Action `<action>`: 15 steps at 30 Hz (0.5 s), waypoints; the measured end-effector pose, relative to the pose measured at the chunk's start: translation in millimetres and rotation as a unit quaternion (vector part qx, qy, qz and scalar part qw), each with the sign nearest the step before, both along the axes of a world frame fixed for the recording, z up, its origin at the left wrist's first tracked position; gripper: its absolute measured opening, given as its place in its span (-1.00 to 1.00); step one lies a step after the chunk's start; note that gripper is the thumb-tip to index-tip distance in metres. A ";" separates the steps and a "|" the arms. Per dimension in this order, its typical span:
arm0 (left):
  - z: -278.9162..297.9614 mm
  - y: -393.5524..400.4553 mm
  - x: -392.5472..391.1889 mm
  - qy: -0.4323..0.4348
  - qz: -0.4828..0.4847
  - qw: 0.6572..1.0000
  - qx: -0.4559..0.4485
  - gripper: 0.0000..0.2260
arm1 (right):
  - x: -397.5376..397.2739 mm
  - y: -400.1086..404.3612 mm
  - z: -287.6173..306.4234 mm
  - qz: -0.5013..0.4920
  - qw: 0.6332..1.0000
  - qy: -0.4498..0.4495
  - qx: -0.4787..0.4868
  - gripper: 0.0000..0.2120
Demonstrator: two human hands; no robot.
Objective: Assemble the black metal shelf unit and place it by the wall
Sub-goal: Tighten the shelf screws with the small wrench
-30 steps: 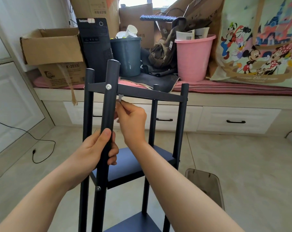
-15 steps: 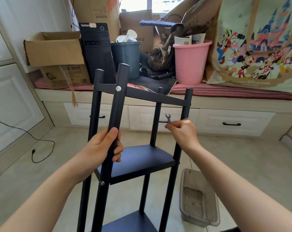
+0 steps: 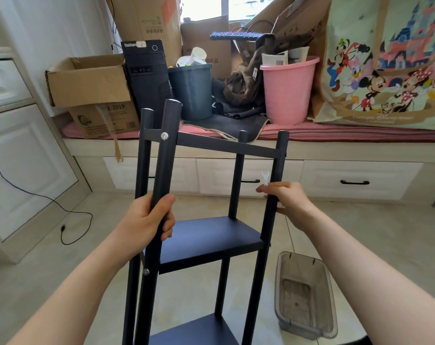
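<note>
Black shelf unit [image 3: 206, 235] stands upright on the tiled floor, centre of frame, four posts up, middle shelf panel fitted, lower panel visible at bottom edge. Top crossbar [image 3: 226, 145] runs between the near posts, silver bolt head [image 3: 164, 136] showing at its left end.

Left hand [image 3: 149, 220] wraps the near-left post [image 3: 161, 185], fingers curled round it. Right hand [image 3: 286, 196] rests against the near-right post [image 3: 276, 185] at centre right while pinching a small pale wrench [image 3: 265, 179] between thumb and fingers; wrench head points up.

Judgement: bolt-tightening stage, right end of crossbar likely next. Keep the left hand firm on its post so the frame does not twist; seat the wrench square on the fastener before turning. Joint at the right end is too dark to tell whether a bolt sits there.

Surroundings: clear plastic tray [image 3: 303, 295] on the floor, lower right, just beside the unit's right leg; risk of kicking it when shifting the frame. Black cable [image 3: 62, 220] trails across the floor, centre left. Behind, upper frame, a window seat crowded with cardboard box [image 3: 87, 80], computer tower [image 3: 146, 75], grey bin [image 3: 190, 90], pink bucket [image 3: 286, 90].
</note>
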State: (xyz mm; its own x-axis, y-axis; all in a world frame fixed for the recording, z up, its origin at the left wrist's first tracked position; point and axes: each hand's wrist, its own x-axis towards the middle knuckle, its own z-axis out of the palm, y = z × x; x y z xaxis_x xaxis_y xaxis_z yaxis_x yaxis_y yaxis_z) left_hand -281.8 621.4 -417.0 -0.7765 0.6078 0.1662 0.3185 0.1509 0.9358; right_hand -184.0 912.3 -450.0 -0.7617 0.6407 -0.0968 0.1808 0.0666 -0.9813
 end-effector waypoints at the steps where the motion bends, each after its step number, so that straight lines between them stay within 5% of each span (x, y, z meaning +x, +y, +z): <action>1: -1.4 0.5 -2.9 0.009 0.017 1.000 -0.001 -0.69 | -0.8 0.6 0.7 -0.003 1.000 0.000 0.001 -0.92; 8: -17.7 3.9 -20.0 0.129 0.158 0.979 -0.030 -0.81 | -3.0 -1.8 3.6 -0.003 0.998 -0.011 0.057 -0.86; 15: -19.6 9.0 -41.2 0.141 0.235 0.961 -0.038 -0.85 | -2.4 -10.7 11.8 0.019 0.994 -0.021 0.104 -0.84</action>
